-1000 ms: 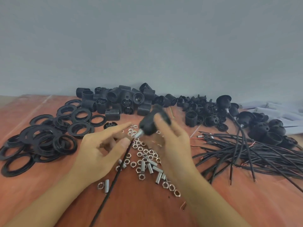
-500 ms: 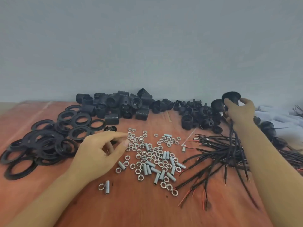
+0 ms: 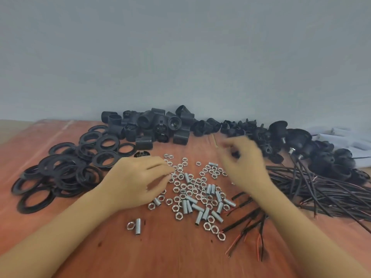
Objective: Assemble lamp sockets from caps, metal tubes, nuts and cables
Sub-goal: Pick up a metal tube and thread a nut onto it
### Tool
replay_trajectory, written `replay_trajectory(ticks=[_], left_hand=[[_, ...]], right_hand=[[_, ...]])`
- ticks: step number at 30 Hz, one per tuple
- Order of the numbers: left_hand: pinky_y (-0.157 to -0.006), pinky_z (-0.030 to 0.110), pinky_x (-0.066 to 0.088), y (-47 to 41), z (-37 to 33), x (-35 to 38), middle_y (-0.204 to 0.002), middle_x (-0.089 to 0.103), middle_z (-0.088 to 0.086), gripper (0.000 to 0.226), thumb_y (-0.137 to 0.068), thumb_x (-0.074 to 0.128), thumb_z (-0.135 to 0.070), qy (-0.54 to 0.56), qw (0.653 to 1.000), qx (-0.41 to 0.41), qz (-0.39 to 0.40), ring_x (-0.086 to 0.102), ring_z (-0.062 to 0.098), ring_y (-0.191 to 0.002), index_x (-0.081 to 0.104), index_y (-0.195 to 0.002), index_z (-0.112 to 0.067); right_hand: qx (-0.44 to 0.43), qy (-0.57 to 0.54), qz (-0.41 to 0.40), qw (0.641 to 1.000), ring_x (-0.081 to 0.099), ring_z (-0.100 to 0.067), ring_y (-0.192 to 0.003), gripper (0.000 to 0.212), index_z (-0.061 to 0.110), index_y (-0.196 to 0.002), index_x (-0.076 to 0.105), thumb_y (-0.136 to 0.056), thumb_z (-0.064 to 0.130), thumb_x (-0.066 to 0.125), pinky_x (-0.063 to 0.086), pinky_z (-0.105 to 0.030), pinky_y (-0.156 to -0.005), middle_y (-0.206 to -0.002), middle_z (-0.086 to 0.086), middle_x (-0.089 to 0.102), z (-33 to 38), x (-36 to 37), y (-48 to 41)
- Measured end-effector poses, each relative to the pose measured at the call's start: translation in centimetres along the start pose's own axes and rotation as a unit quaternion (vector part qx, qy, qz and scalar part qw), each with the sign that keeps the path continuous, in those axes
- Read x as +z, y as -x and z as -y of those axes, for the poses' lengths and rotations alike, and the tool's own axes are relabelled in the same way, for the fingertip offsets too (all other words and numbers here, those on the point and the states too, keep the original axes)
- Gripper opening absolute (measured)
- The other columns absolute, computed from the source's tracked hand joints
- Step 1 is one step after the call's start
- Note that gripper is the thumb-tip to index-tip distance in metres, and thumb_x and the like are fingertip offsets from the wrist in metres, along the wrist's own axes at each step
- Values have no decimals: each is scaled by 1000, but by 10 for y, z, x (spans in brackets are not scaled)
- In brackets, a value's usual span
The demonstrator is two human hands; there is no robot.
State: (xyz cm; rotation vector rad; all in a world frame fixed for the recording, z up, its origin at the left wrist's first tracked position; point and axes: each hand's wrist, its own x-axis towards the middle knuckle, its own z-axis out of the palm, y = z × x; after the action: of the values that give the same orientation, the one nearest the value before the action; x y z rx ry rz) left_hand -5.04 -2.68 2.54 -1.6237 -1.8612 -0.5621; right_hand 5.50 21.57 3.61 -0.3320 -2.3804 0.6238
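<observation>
- Left hand [image 3: 138,181] lies low over the table, fingers stretched loosely forward and uncurled, the tips at the left edge of the nuts [image 3: 190,186].
- At the far left, flat black rings [image 3: 48,165] lie overlapping in a wide heap on the table [image 3: 170,257], a reddish-brown wooden surface with a few dark specks. A tan strip shows past its far left corner.
- Behind the rings, against the wall [image 3: 180,57], black threaded socket bodies [image 3: 143,143] are piled, some upright and some on their sides. The wall is plain, grey-blue and fills the upper half of the view.
- Near the front edge, a single nut [image 3: 130,225] lies just beside a single tube [image 3: 138,226], apart from the rest.
- In the middle, the nuts are scattered flat, mixed with short metal tubes [image 3: 208,189] lying at all angles.
- Right hand [image 3: 246,163] is raised above the right side of the nuts, fingers bent; it is blurred, so I cannot tell whether it grasps anything.
- Behind and to the right of it, domed black caps [image 3: 299,137] are heaped; some have a metal tube and a cable fitted.
- Black cables [image 3: 321,189] lie bundled at the right, with red and bare ends fanned toward the front.
- At the far right edge, white objects [image 3: 341,139] lie against the wall, too blurred to name.
</observation>
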Motion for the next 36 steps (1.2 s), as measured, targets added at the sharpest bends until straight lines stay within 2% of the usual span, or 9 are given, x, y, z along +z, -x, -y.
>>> replay_trajectory(ticks=[2, 5, 15, 19, 21, 24, 28, 31, 36], left_hand=[[-48, 28, 51, -5, 0, 5, -85, 71, -5, 15, -86, 62, -16, -11, 998, 47, 49, 67, 15, -67, 76, -92, -14], [-50, 29, 51, -4, -5, 10, -83, 70, -5, 15, -85, 61, -15, -8, 997, 39, 70, 65, 16, -66, 75, -90, -15], [-64, 31, 56, 17, -9, 8, -88, 69, -14, 22, -86, 57, -33, 50, 985, -135, 93, 66, 11, -78, 75, -94, -22], [-71, 29, 53, 16, -11, 17, -81, 62, -27, 16, -80, 76, -32, 100, 957, -266, 64, 58, -3, -79, 76, -96, -30], [-69, 24, 51, 17, -12, 20, -78, 61, -27, 20, -76, 81, -28, 123, 943, -304, 59, 59, -3, -78, 76, -95, -30], [-68, 21, 49, 17, -13, 22, -83, 63, -22, 24, -75, 82, -22, 136, 933, -331, 44, 60, 1, -79, 76, -97, -28], [-85, 29, 51, 17, -15, 23, -103, 66, -24, 24, -82, 75, -26, 115, 932, -339, 49, 59, 0, -96, 75, -106, -29], [-89, 32, 50, 16, -17, 22, -102, 64, -27, 24, -84, 72, -30, 116, 933, -335, 59, 57, 0, -102, 74, -108, -31], [-81, 35, 53, 14, -21, 19, -92, 65, -23, 25, -83, 75, -23, 140, 932, -331, 43, 60, 1, -91, 74, -108, -27]], right_hand=[[-24, 32, 116, 992, 54, -6, -95, 33, 29, -112, 69, -88, 48, 58, 48, -33, -89, -103, 12, 64, 18, 14, 16], [-47, 69, 179, 980, 50, -13, -98, 38, 35, -115, 69, -86, 57, 59, 41, -33, -86, -100, 8, 60, 32, 32, 31], [-17, 32, 122, 992, 54, -11, -85, 12, 29, -95, 70, -89, 38, 64, 44, -31, -83, -84, 14, 49, 34, 52, 39], [10, 26, 120, 992, 50, -7, -86, 8, 32, -94, 65, -89, 38, 62, 42, -30, -86, -85, 18, 47, 36, 53, 40], [24, 26, 117, 993, 51, -8, -87, 8, 31, -94, 65, -89, 35, 60, 43, -31, -86, -86, 17, 48, 38, 53, 40], [37, 33, 117, 992, 54, -10, -87, 11, 29, -100, 64, -92, 30, 56, 44, -32, -87, -89, 13, 51, 39, 54, 38], [49, 59, 124, 989, 55, -9, -95, 19, 29, -108, 63, -95, 34, 50, 37, -29, -91, -97, 13, 57, 37, 55, 39], [48, 84, 133, 986, 55, -12, -100, 22, 28, -108, 65, -97, 35, 47, 33, -30, -94, -101, 10, 58, 38, 55, 38], [52, 107, 161, 980, 51, -13, -109, 19, 31, -109, 59, -100, 39, 45, 31, -33, -96, -111, 10, 54, 36, 53, 38]])
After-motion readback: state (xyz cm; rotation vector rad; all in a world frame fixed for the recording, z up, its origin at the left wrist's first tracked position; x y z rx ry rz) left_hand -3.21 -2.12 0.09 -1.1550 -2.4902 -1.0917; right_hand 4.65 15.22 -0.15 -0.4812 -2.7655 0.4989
